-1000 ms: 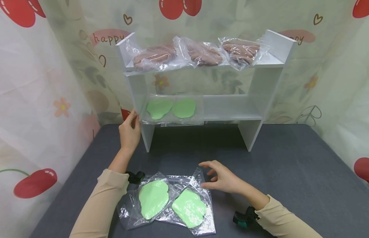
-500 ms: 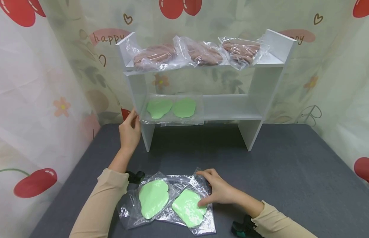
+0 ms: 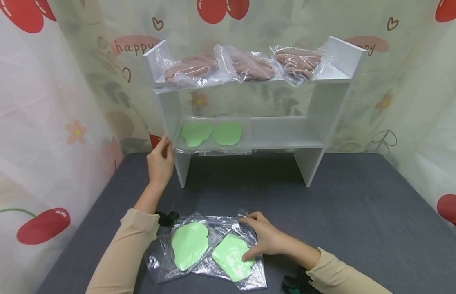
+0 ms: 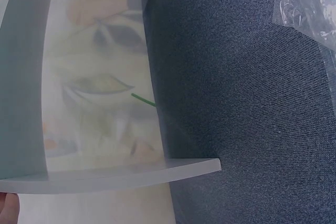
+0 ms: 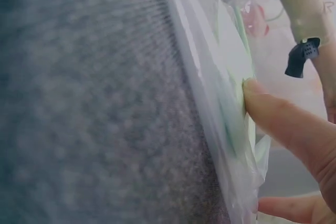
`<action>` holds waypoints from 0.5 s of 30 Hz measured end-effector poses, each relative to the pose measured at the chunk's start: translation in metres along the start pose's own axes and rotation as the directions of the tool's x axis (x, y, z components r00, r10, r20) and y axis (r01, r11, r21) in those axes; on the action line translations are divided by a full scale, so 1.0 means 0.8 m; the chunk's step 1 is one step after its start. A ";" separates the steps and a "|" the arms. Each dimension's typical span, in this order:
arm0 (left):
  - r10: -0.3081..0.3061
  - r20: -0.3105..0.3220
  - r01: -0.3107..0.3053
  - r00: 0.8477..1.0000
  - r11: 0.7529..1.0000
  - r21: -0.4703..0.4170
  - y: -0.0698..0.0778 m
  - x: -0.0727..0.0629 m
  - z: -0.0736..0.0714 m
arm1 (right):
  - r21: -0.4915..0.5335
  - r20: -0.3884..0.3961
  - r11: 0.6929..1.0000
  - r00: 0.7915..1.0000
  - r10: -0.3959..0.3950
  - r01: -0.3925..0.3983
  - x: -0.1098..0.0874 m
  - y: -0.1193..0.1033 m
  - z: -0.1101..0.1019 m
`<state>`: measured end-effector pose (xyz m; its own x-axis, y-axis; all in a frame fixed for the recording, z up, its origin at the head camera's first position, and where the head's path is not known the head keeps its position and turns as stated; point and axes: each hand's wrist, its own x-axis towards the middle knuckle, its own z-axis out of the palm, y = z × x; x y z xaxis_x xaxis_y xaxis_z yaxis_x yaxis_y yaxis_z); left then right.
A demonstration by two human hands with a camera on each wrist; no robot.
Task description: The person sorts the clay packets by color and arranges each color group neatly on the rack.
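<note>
In the head view my left hand (image 3: 160,163) holds the outer left edge of a white two-tier shelf (image 3: 281,146) between thumb and fingers. Only a fingertip (image 4: 9,208) shows at the shelf panel in the left wrist view. My right hand (image 3: 269,237) lies spread over the right one of two bagged flat green pieces. Its thumb touches that green piece (image 3: 228,254) through clear plastic, and the fingertips meet the bag's far edge. The right wrist view shows the thumb (image 5: 283,116) pressing on the bag. Beside it lies the other bagged green piece (image 3: 190,246).
Three clear bags of brown, sausage-like pieces (image 3: 193,69) lie on the top tier. Two more green pieces in a clear bag (image 3: 228,133) occupy the lower tier's left part. The dark tabletop (image 3: 360,212) reaches to patterned curtains at the back and sides.
My right hand has lowered onto the right green piece's bag and drawn slightly toward me, its thumb now on the piece. The left hand stays at the shelf edge.
</note>
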<state>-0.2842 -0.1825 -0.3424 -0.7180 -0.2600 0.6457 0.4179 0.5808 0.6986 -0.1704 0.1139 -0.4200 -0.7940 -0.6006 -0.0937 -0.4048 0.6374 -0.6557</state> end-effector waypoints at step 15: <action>-0.010 -0.007 0.010 1.000 1.000 0.000 0.003 -0.001 0.000 | -0.001 0.025 0.998 0.998 -0.065 0.065 0.001 0.003 -0.009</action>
<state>-0.2827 -0.1810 -0.3412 -0.7185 -0.2712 0.6405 0.4107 0.5777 0.7054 -0.1756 0.1186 -0.4162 -0.7543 -0.6528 -0.0693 -0.4562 0.5971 -0.6599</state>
